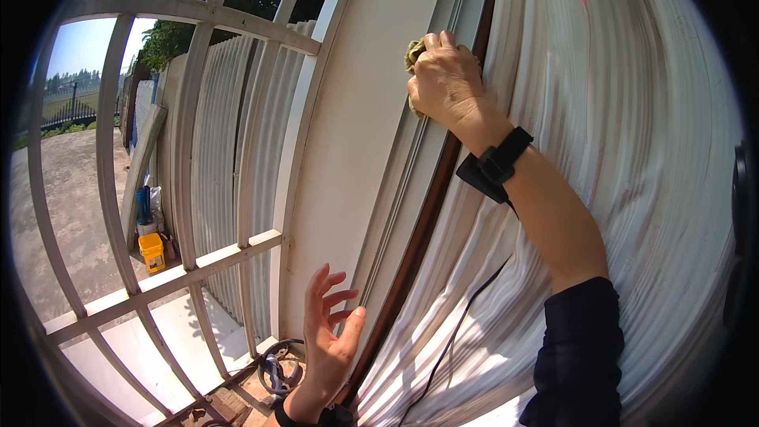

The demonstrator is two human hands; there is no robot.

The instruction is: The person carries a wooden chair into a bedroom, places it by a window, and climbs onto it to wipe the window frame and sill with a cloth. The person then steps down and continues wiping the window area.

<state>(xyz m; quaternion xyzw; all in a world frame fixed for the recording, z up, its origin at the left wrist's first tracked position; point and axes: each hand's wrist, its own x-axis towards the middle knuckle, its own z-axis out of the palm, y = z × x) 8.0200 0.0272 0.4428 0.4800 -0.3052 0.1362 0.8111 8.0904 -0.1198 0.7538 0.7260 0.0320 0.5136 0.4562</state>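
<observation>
High on the window frame, my right hand (447, 77) grips a bunched yellowish-green cloth (414, 57). It presses the cloth against the pale metal window track (391, 190). Most of the cloth is hidden under my fingers. Lower down, my left hand (333, 332) holds nothing, its fingers spread and slightly curled beside the lower part of the track. Whether its fingertips touch the frame I cannot tell. Between the track and the curtain runs a dark brown strip (428, 213).
A pleated whitish curtain (593, 130) hangs at the right. A black cable (456, 332) runs down from my right wristband. Metal window bars (188, 154) stand at the left. A coiled hose or cable (261, 370) lies at the bottom; a yellow bucket (152, 252) stands outside.
</observation>
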